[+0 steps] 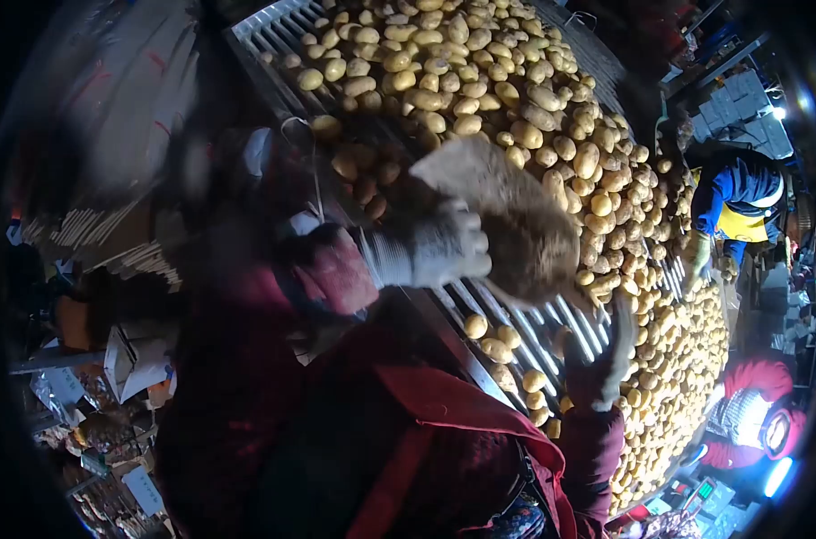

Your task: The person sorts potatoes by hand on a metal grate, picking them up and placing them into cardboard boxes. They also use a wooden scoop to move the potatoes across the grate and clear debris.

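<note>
My left hand [448,247], in a pale, dirty knitted glove, is closed on a brown, soil-covered piece [520,216] that looks like bent cardboard or a scoop; blur hides its exact shape. The piece hangs over a metal slatted rack [462,301] and the edge of a large heap of potatoes [597,162]. Below and to the right of it, my right hand [613,355], also gloved and blurred, has its fingers spread beside the heap. Its palm appears to hold nothing. Several loose potatoes [498,350] lie on the slats between my two hands.
A person in blue and yellow [745,202] leans over the heap's far right side. Another person in red [754,418] is at the lower right, near a bright lamp [778,477]. Stacked flat cardboard [102,225] and an open box [138,364] stand at the left.
</note>
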`<state>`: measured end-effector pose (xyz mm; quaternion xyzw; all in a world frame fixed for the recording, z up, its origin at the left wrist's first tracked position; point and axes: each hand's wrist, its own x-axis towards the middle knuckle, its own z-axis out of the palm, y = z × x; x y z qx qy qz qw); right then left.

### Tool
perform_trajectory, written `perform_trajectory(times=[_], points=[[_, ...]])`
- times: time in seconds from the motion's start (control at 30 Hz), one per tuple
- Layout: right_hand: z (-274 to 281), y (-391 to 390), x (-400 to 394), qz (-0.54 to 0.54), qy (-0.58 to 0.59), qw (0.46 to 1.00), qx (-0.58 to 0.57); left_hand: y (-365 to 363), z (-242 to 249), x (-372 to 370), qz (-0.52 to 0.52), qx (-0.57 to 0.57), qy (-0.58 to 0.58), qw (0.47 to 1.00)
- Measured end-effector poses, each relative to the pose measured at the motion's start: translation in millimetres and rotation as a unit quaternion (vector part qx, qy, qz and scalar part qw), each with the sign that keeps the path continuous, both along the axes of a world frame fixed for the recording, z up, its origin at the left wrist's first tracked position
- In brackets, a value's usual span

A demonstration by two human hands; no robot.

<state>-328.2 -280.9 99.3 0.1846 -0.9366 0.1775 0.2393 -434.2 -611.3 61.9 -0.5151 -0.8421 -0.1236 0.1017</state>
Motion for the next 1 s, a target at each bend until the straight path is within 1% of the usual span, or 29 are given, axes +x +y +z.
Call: perform_trajectory(times=[0.03, 0.1, 0.13, 0.17, 0.2, 0.23, 0.27, 0.3, 0.37, 0.4, 0.43, 0.5, 0.53, 0.57, 0.63, 0.67, 0.7, 0.77, 0.83, 0.9, 0.93, 0.97, 1.0], points=[[0, -5, 4, 0.003, -0.125, 0.992, -0.007, 5, -2, 9, -0.039, 0.025, -0.041, 0.998], [-10, 1, 14, 0.017, -0.252, 0.967, -0.022, 8, -5, 28, -0.041, 0.008, -0.063, 0.997], [-21, 9, 24, 0.038, -0.29, 0.953, -0.079, 8, -6, 36, -0.049, 0.016, -0.091, 0.995], [-14, 6, 29, 0.024, -0.297, 0.954, -0.032, 9, -8, 45, -0.058, 0.022, -0.118, 0.991], [-15, 8, 32, 0.026, -0.306, 0.951, -0.029, 13, -9, 52, -0.061, 0.049, -0.14, 0.987], [-16, 12, 34, 0.028, -0.314, 0.949, -0.027, 18, -9, 58, -0.059, 0.044, -0.145, 0.987], [-18, 16, 32, 0.042, -0.3, 0.953, -0.014, 24, -3, 62, -0.063, 0.018, -0.172, 0.983], [-14, 17, 29, 0.084, -0.3, 0.95, 0.002, 30, 3, 65, -0.068, -0.008, -0.198, 0.978], [-13, 19, 25, 0.08, -0.351, 0.93, 0.075, 40, 10, 73, -0.073, -0.026, -0.185, 0.98], [-21, 25, 17, 0.14, -0.32, 0.936, 0.055, 43, 12, 78, -0.079, -0.036, -0.17, 0.982], [-23, 24, 14, 0.145, -0.326, 0.934, 0.032, 42, 14, 83, -0.076, -0.041, -0.174, 0.981], [-43, 34, 5, 0.214, -0.371, 0.9, -0.084, 33, 21, 87, -0.033, -0.016, -0.151, 0.988], [-34, 26, 1, 0.198, -0.429, 0.877, -0.088, 28, 37, 89, -0.021, -0.004, -0.158, 0.987], [-50, 27, -5, 0.217, -0.437, 0.865, -0.114, 19, 45, 89, -0.017, -0.007, -0.161, 0.987], [-63, 18, -7, 0.245, -0.497, 0.797, -0.241, -4, 55, 86, 0.05, 0.172, -0.111, 0.978], [-64, 15, -13, 0.243, -0.523, 0.773, -0.262, -19, 56, 88, 0.124, 0.24, -0.164, 0.949], [-65, 11, -21, 0.241, -0.549, 0.75, -0.28, -36, 57, 90, 0.196, 0.306, -0.214, 0.907], [-67, 3, -39, 0.23, -0.597, 0.703, -0.309, -76, 49, 69, 0.305, 0.351, -0.154, 0.872], [-68, -7, -61, 0.22, -0.637, 0.663, -0.324, -122, 11, 35, 0.335, 0.409, -0.123, 0.84], [-72, -20, -85, 0.206, -0.677, 0.622, -0.336, -155, -1, 10, 0.387, 0.349, -0.102, 0.847], [-74, -27, -97, 0.199, -0.693, 0.602, -0.341, -183, -31, -16, 0.377, 0.342, -0.096, 0.855], [-76, -31, -111, 0.196, -0.708, 0.583, -0.347, -201, -42, -34, 0.377, 0.345, -0.098, 0.854], [-77, -43, -118, 0.194, -0.719, 0.569, -0.349, -214, -48, -50, 0.43, 0.256, -0.081, 0.862]])
